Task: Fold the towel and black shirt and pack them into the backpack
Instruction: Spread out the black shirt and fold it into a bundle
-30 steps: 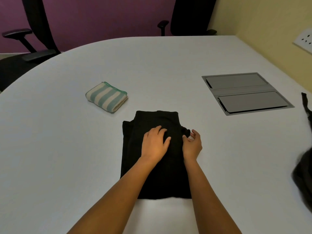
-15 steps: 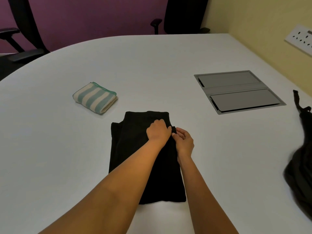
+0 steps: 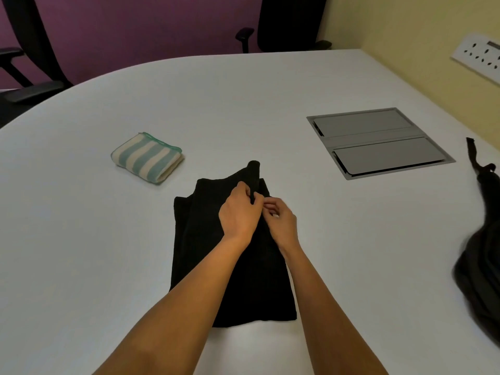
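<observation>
black shirt (image 3: 194, 239) is lying folded near-left of the cable hatch (image 3: 378, 158) | left hand (image 3: 238, 215) is pinching up its far fold | right hand (image 3: 282, 223) is pinching the same fabric | striped towel (image 3: 147, 158) is lying far left of the cable hatch | backpack (image 3: 481, 266) is lying right of it

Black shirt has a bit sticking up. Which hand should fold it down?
Left, probably. The left hand pinches the raised strip of the black shirt in its fingers, so it can lay it flat. The right hand sits curled beside it; whether it holds cloth is unclear.
</observation>
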Demonstrator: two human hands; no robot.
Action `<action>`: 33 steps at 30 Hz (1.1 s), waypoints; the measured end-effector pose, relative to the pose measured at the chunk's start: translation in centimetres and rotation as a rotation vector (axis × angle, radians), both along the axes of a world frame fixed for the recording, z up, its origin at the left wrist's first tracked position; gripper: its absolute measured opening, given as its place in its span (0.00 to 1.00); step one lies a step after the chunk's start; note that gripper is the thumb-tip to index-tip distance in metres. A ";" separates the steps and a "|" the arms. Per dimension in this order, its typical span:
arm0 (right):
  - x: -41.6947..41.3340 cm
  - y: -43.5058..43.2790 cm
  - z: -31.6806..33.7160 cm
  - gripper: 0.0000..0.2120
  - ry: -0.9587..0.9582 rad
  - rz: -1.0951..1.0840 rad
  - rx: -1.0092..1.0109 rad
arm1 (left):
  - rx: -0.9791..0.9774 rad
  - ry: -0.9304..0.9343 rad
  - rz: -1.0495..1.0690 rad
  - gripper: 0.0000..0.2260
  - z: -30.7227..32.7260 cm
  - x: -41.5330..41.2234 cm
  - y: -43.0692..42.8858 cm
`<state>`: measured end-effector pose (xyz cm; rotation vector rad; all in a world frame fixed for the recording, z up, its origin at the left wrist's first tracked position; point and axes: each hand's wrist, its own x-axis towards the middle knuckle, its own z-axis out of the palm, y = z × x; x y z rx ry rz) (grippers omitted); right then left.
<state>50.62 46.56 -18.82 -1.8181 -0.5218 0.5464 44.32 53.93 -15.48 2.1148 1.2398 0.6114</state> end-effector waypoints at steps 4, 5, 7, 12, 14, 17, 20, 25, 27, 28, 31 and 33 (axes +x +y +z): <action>-0.3 -0.2 0.1 0.18 0.126 0.285 -0.133 | 0.039 0.000 -0.024 0.08 0.2 0.0 0.1; 0.0 -0.2 0.1 0.21 0.180 0.295 -0.134 | 0.045 0.000 -0.047 0.08 0.1 0.2 0.1; 0.7 -0.2 0.3 0.24 0.273 0.239 -0.106 | 0.072 0.006 -0.134 0.10 -0.2 0.3 -0.2; 0.1 -0.6 -0.5 0.19 0.001 -0.020 -0.183 | 0.156 0.145 -0.428 0.18 -3.5 -1.3 -1.0; -1.0 -0.8 -0.9 0.21 -0.215 -0.003 -0.271 | 0.184 0.310 -0.502 0.21 -4.7 -2.3 -1.3; -2.2 -1.0 -1.3 0.21 -0.521 0.047 -0.389 | 0.212 0.422 -0.454 0.28 -5.1 -3.8 -1.9; -3.5 -1.5 -1.5 0.23 -0.750 0.235 -0.476 | 0.168 0.456 -0.365 0.26 -5.0 -5.5 -2.0; -5.7 -4.3 -2.8 0.36 -0.823 0.452 -0.588 | 0.103 0.506 -0.323 0.23 -4.9 -9.5 -2.8; -6.4 -5.5 -2.8 0.39 -0.804 0.477 -0.584 | 0.095 0.493 -0.348 0.25 -5.1 -11.5 -3.6; -6.9 -6.0 -2.6 0.39 -0.793 0.512 -0.557 | 0.091 0.473 -0.362 0.29 -5.1 -12.6 -4.0; -8.6 -8.0 -2.1 0.34 -0.768 0.661 -0.479 | 0.097 0.435 -0.420 0.45 -5.4 -15.5 -5.4; -9.6 -9.5 -2.0 0.33 -0.756 0.716 -0.481 | 0.107 0.440 -0.462 0.48 -5.5 -17.0 -6.0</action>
